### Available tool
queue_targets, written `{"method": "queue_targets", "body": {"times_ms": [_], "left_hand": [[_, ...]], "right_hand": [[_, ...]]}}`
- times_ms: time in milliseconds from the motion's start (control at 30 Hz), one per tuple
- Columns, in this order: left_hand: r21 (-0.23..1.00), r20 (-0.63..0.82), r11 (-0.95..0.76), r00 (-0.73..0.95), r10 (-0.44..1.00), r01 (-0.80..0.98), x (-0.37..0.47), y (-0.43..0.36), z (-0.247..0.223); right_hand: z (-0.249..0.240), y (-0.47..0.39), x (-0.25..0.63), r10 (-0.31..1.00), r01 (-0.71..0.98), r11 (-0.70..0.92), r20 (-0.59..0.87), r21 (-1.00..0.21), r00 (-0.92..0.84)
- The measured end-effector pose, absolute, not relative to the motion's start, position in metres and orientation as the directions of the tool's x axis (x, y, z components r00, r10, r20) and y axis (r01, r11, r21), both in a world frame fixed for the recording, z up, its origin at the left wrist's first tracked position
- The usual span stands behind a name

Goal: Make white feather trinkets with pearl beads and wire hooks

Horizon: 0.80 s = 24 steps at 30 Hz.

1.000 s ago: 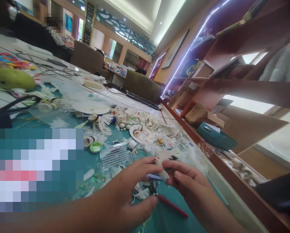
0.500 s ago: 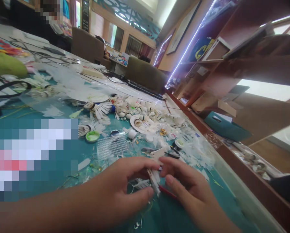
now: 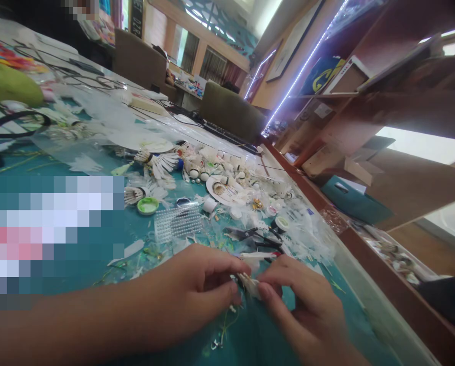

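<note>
A small bundle of white feathers (image 3: pixel 251 286) with pale quills, like part of a shuttlecock, lies between my hands just above the green mat (image 3: pixel 166 338). The thumb and fingers of my left hand (image 3: pixel 208 282) close on its quill end. At the wider, right end, the thumb and forefinger of my right hand (image 3: pixel 301 297) pinch the feathers. Just beyond my fingers is a pair of black-handled scissors (image 3: pixel 263 238). A thin yellow-green thread with a small metal piece (image 3: pixel 216 344) hangs or lies below my left hand; I cannot tell which.
Several shuttlecocks (image 3: pixel 160 165) and loose feathers crowd the table beyond. Nearer are a sheet of pearl beads (image 3: pixel 177 222), a green paint lid (image 3: pixel 148 205), a white spool (image 3: pixel 209 205) and a small open jar (image 3: pixel 280 224). Shelves (image 3: pixel 398 117) rise on the right.
The feather bundle has swung from pointing down to pointing right. My right fingers have come onto its end. A red stick beneath my right hand no longer shows there, and the scissors are more exposed.
</note>
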<state>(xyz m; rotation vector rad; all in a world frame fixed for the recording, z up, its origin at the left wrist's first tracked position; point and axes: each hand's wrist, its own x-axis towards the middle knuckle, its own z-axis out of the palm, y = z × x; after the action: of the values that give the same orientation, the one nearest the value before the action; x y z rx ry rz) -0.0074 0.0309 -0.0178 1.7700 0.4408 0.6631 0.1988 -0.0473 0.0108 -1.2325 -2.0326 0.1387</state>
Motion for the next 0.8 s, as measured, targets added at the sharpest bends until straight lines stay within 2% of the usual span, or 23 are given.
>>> {"method": "queue_targets", "body": {"times_ms": [67, 167, 233, 333, 433, 600, 800], "left_hand": [[0.908, 0.279, -0.418, 0.755, 0.593, -0.008, -0.008, 0.03, -0.016], [0.875, 0.341, -0.484, 0.715, 0.61, -0.004, -0.01, 0.029, -0.014], [0.886, 0.315, -0.463, 0.709, 0.631, 0.019, -0.011, 0.028, -0.013], [0.919, 0.191, -0.383, 0.739, 0.646, 0.097, -0.012, 0.028, -0.011], [0.934, 0.12, -0.33, 0.749, 0.652, 0.138, -0.012, 0.028, -0.009], [0.959, 0.089, -0.263, 0.764, 0.638, 0.108, -0.01, 0.03, -0.007], [0.961, 0.053, -0.248, 0.792, 0.608, 0.125, -0.011, 0.034, -0.007]], "right_hand": [[0.011, -0.05, 0.201, 0.87, 0.7, 0.445, 0.456, -0.559, -0.19], [0.008, -0.052, 0.203, 0.943, 0.633, 0.308, 0.317, -0.71, -0.103], [0.007, -0.052, 0.203, 0.965, 0.575, 0.247, 0.252, -0.78, -0.073], [0.005, -0.05, 0.202, 0.983, 0.483, 0.176, 0.179, -0.858, -0.039], [0.005, -0.049, 0.201, 0.986, 0.457, 0.158, 0.165, -0.875, -0.025], [0.005, -0.052, 0.2, 0.955, 0.476, 0.294, 0.276, -0.829, -0.11], [0.0, -0.049, 0.199, 0.934, 0.485, 0.315, 0.358, -0.816, -0.006]]}}
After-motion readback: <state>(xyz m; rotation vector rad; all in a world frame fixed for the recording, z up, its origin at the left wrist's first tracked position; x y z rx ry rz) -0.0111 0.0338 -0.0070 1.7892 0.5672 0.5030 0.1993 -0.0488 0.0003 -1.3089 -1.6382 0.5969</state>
